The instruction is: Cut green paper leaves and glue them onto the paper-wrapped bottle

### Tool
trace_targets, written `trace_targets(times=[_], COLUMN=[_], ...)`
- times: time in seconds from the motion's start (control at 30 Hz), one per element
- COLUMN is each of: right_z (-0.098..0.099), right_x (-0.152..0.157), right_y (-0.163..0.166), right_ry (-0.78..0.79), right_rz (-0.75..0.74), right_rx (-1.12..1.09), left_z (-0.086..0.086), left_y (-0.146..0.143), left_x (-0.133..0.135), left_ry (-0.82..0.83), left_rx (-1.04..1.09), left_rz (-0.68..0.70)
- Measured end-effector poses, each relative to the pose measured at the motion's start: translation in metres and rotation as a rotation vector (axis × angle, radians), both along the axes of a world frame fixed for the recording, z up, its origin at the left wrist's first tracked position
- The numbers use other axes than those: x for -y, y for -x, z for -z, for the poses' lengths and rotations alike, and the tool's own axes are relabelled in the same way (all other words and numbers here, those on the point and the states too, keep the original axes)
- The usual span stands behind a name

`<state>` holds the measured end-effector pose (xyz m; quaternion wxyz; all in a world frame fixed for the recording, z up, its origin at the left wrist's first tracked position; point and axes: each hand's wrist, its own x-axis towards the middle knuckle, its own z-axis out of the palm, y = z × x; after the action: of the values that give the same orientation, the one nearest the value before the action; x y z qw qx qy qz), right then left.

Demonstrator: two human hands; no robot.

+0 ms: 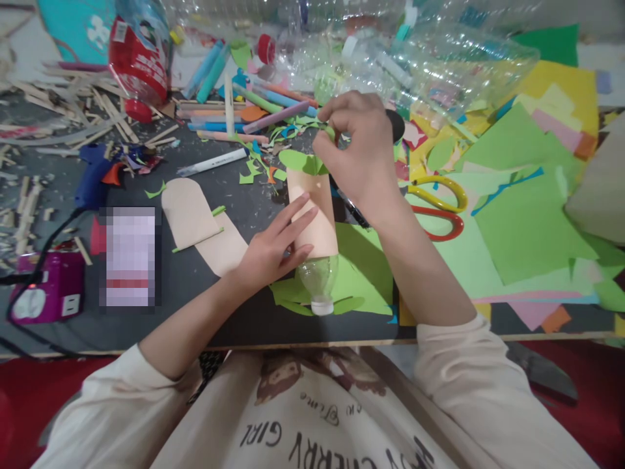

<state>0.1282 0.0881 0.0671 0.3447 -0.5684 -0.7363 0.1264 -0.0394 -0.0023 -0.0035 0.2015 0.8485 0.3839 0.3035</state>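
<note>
A clear plastic bottle [319, 277] lies wrapped in peach paper [319, 225], its white cap [322, 306] toward me. My left hand [273, 247] rests on the wrap with fingers spread, steadying it. At the bottle's far end sit green paper leaves [295, 160]. My right hand [359, 150] is closed in a pinch there, on a green paper leaf partly hidden by the fingers. Beneath the bottle is a green paper sheet [366, 267]. Left of it lie peach paper pieces [190, 208] with rounded ends and thin green strips.
Scissors [439, 225] with yellow and red handles lie at right, beside green paper sheets [532, 202]. A blue glue gun [92, 176], a blurred-out block [129, 257] and a purple box [51, 286] stand at left. Markers, wooden sticks and plastic bottles [439, 71] crowd the back.
</note>
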Motion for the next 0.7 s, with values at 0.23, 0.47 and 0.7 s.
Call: trace_targets(times=[0.23, 0.47, 0.7], right_z=[0.008, 0.01, 0.018], right_x=[-0.001, -0.002, -0.006], right_y=[0.0, 0.002, -0.002], right_ry=[-0.027, 0.0, -0.046], right_rz=[-0.055, -0.039, -0.135], right_rx=[0.051, 0.06, 0.028], left_z=[0.002, 0.002, 0.003], left_y=[0.0, -0.001, -0.001], left_x=[0.0, 0.0, 0.0], left_ry=[-0.015, -0.003, 0.008], left_rx=[0.014, 0.015, 0.019], left_rz=[0.015, -0.013, 0.011])
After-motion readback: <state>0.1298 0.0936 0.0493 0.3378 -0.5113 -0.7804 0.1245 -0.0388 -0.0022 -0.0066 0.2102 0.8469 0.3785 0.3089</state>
